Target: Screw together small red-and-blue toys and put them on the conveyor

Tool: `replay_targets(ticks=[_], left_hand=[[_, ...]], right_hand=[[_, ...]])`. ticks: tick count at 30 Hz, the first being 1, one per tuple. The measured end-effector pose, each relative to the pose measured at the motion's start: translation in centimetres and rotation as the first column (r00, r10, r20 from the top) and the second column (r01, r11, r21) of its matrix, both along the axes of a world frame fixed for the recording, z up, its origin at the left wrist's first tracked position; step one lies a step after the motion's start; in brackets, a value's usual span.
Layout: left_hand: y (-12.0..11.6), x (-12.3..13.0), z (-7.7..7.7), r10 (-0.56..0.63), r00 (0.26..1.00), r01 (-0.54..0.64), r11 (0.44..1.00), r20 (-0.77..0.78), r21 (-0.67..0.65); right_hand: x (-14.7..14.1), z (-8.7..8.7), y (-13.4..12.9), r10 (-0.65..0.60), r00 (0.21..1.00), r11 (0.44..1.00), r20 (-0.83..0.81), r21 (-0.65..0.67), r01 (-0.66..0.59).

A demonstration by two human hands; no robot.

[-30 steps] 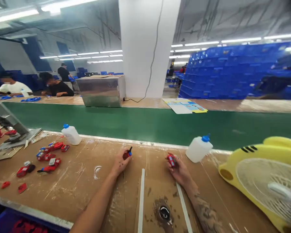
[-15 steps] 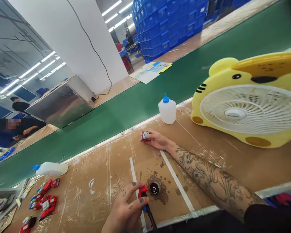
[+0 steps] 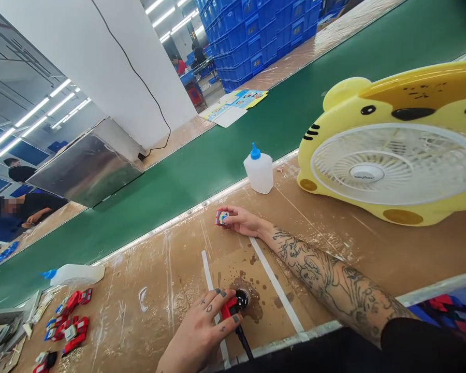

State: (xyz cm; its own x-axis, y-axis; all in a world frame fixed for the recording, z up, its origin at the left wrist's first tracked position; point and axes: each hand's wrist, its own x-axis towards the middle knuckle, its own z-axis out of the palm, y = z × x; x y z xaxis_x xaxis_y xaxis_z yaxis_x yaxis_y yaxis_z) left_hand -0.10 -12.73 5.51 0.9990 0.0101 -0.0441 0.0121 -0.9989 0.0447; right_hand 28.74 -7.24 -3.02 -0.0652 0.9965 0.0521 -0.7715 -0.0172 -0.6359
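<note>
My left hand (image 3: 200, 326) is closed on a red toy piece (image 3: 228, 307), pinched between thumb and fingers at the near edge of the table. The piece is beside a small round dark cup (image 3: 242, 299) with a glossy black surface, partly covered by it. A black rod or cord (image 3: 244, 342) runs from beneath the fingers toward me; how it joins the piece is hidden. My right hand (image 3: 241, 220), on the outstretched tattooed arm, grips a small red, white and blue toy block (image 3: 222, 217) near the green belt.
Wet stains (image 3: 256, 305) surround the cup, between two white tape strips (image 3: 275, 285). A blue-capped bottle (image 3: 259, 171) stands behind; another bottle (image 3: 77, 274) lies left, near several red toy pieces (image 3: 68, 324). A yellow animal-shaped fan (image 3: 367, 173) fills the right. Beyond runs a green belt (image 3: 186, 173).
My left hand has brought the red toy piece slightly right and up against the cup. The right hand keeps the toy block almost in place. The whole view has shifted a little.
</note>
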Motion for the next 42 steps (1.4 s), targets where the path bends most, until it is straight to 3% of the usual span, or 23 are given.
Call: replay_targets(ticks=[7,10,12,13,15,17,19,21,23,26,29,33,39,42], left_hand=[[-0.4,0.2,0.7,0.046,0.999,-0.046,0.996,-0.004,-0.080],[-0.1,-0.1,0.5,0.118,0.991,-0.102,0.972,0.066,-0.213],[0.5,-0.4,-0.2,0.225,0.967,-0.167,0.913,0.118,-0.374],[0.9,-0.4,-0.8,0.299,0.943,-0.197,0.857,0.147,-0.477],[2.1,-0.1,-2.1,0.490,0.847,-0.223,0.680,0.207,-0.699],[3.5,1.0,-3.3,0.708,0.671,-0.185,0.446,0.220,-0.876],[5.1,2.8,-4.0,0.873,0.456,-0.079,0.233,0.172,-0.969],[6.6,4.9,-4.3,0.949,0.296,0.048,0.096,0.106,-0.994],[7.8,6.7,-4.2,0.972,0.229,0.143,0.025,0.057,-0.989],[8.7,8.6,-4.0,0.965,0.263,0.166,-0.024,0.021,-0.986],[9.1,9.6,-4.2,0.948,0.317,0.124,-0.024,0.017,-0.992],[9.4,10.5,-4.5,0.945,0.327,0.107,-0.036,0.001,-0.994],[9.2,11.4,-5.0,0.958,0.278,0.143,-0.113,-0.070,-0.983],[8.4,12.4,-5.2,0.957,0.289,0.150,-0.082,-0.036,-0.985]], right_hand=[[-0.1,0.2,-0.1,-0.016,1.000,1.000,0.000,0.003,0.016],[-0.1,0.1,-0.1,-0.020,1.000,1.000,0.009,0.014,0.020],[-0.2,0.1,-0.1,-0.019,1.000,1.000,0.015,0.025,0.019],[-0.2,0.1,-0.2,-0.019,1.000,0.999,0.016,0.030,0.018],[-0.3,0.3,-0.3,-0.014,1.000,0.999,0.021,0.036,0.014],[-0.4,0.5,-0.4,-0.006,1.000,0.999,0.028,0.039,0.005],[-0.5,0.5,-0.4,0.000,0.999,0.999,0.040,0.042,-0.002],[-0.5,0.3,-0.3,0.001,0.998,0.999,0.057,0.043,-0.003],[-0.5,0.1,-0.1,-0.009,0.997,0.999,0.079,0.042,0.006],[-0.5,-0.1,-0.1,-0.041,0.992,0.998,0.117,0.055,0.035],[-0.6,0.1,-0.1,-0.080,0.983,0.994,0.167,0.083,0.067],[-1.2,-0.1,0.0,-0.178,0.947,0.981,0.266,0.122,0.150],[-1.9,-1.0,-0.1,-0.333,0.808,0.942,0.486,0.212,0.261],[-2.3,-0.5,-0.9,-0.408,0.701,0.913,0.585,0.285,0.292]])
